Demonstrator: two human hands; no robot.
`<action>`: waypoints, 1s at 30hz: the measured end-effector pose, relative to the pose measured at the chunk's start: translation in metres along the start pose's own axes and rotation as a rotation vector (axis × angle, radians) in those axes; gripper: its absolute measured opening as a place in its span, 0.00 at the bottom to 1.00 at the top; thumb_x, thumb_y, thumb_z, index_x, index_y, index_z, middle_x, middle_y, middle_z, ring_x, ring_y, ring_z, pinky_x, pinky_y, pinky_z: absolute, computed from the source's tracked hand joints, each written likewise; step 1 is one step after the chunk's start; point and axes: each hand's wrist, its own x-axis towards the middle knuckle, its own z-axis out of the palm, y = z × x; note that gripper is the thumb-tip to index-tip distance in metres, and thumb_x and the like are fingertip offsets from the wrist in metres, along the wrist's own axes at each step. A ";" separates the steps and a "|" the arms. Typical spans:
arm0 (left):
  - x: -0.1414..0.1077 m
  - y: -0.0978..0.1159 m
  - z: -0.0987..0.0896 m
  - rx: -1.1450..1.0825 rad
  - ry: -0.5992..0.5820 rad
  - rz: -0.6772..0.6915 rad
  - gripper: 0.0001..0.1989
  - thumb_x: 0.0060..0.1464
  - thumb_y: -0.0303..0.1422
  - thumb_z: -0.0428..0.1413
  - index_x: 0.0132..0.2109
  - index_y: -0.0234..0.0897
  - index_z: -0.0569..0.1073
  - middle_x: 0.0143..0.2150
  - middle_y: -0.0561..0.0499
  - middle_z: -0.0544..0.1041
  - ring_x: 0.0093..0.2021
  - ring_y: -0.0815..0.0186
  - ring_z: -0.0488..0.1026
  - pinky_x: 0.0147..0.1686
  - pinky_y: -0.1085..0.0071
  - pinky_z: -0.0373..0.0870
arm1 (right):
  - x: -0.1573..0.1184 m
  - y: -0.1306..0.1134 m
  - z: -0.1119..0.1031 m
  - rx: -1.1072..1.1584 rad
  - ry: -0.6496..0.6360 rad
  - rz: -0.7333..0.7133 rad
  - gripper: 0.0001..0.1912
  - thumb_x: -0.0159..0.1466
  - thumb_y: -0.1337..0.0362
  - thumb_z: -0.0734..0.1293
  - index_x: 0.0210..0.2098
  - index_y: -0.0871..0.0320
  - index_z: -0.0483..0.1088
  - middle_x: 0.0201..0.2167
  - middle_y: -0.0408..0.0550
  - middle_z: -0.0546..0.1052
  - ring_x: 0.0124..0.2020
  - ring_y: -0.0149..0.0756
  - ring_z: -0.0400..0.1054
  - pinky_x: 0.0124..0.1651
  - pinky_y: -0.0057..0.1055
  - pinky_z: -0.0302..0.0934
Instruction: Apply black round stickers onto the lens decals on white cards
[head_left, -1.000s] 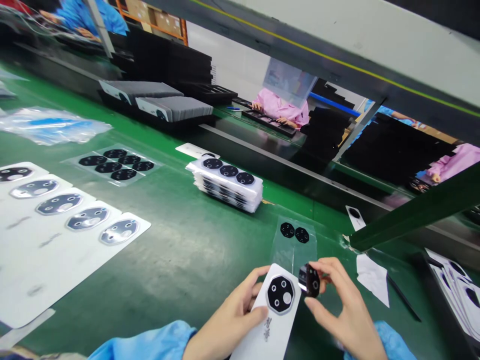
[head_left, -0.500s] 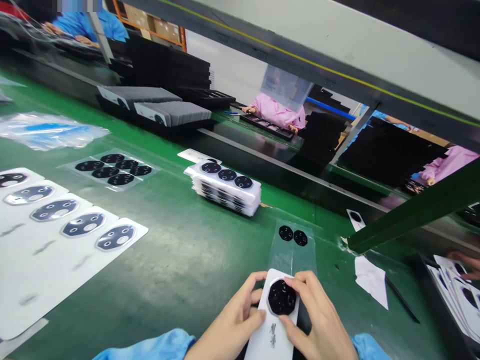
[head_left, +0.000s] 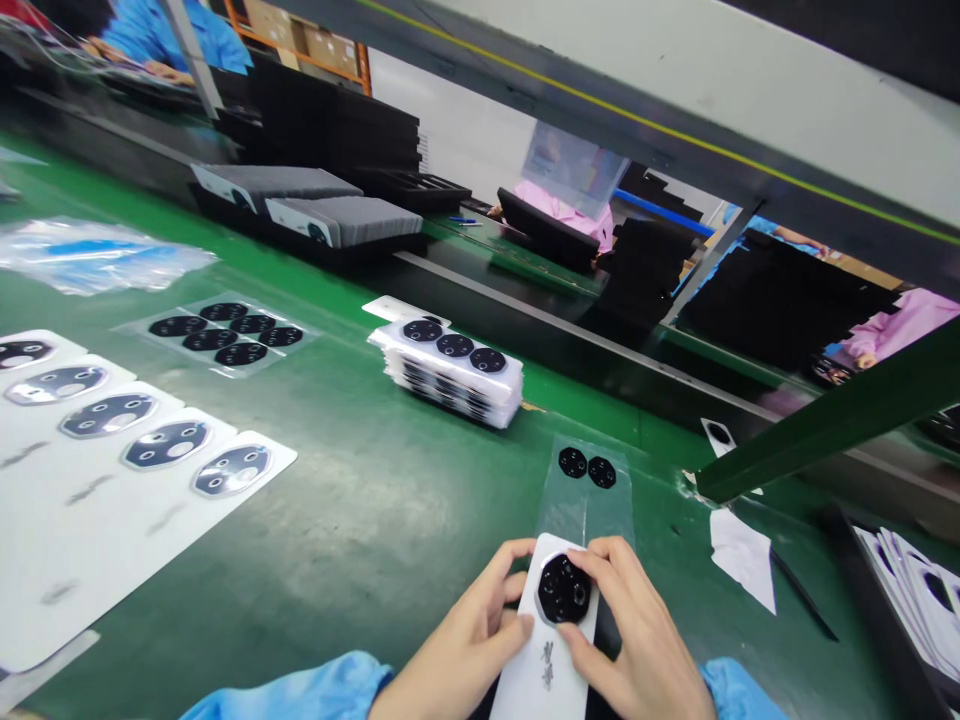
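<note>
A white phone back panel (head_left: 546,690) with dark lettering lies at the bottom centre, tilted slightly. My left hand (head_left: 472,630) grips its left edge between thumb and fingers. On the panel's upper part sits a black octagonal camera sticker (head_left: 562,590) with small round holes. My right hand (head_left: 637,640) pinches this sticker at its edges, index finger above and thumb below. Just beyond the panel lies a clear film sheet (head_left: 585,515) bearing two more black octagonal stickers (head_left: 601,472).
A stack of sticker sheets (head_left: 454,385) stands mid-table. White panels with silvery octagons (head_left: 150,510) lie left, near a sticker sheet (head_left: 225,335) and plastic bags (head_left: 90,260). Right are a torn white paper (head_left: 742,560), a green post (head_left: 825,420) and a tray of panels (head_left: 915,590).
My hands have barely moved on the panel and sticker. Another person's hand has left the tray at right. Across the bench, a person in pink has tilted up a black tray.
</note>
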 end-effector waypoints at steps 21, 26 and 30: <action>0.000 -0.001 -0.001 0.031 -0.012 -0.004 0.30 0.54 0.42 0.58 0.60 0.46 0.54 0.54 0.44 0.68 0.37 0.64 0.73 0.35 0.69 0.66 | 0.001 -0.001 -0.001 -0.052 0.010 -0.017 0.25 0.57 0.73 0.64 0.53 0.55 0.59 0.41 0.50 0.65 0.41 0.41 0.67 0.41 0.35 0.68; 0.000 -0.002 0.002 0.034 -0.018 -0.004 0.30 0.53 0.43 0.58 0.59 0.46 0.54 0.54 0.45 0.68 0.34 0.67 0.71 0.34 0.69 0.66 | 0.000 -0.005 -0.001 -0.048 -0.024 0.011 0.25 0.56 0.74 0.63 0.53 0.54 0.59 0.39 0.49 0.65 0.40 0.41 0.66 0.40 0.36 0.68; 0.001 0.000 0.004 0.019 -0.007 -0.009 0.31 0.53 0.42 0.59 0.59 0.46 0.54 0.53 0.45 0.68 0.35 0.66 0.72 0.35 0.69 0.67 | 0.001 -0.007 -0.002 -0.034 -0.031 0.045 0.24 0.57 0.74 0.63 0.52 0.55 0.58 0.41 0.50 0.65 0.41 0.41 0.66 0.40 0.36 0.68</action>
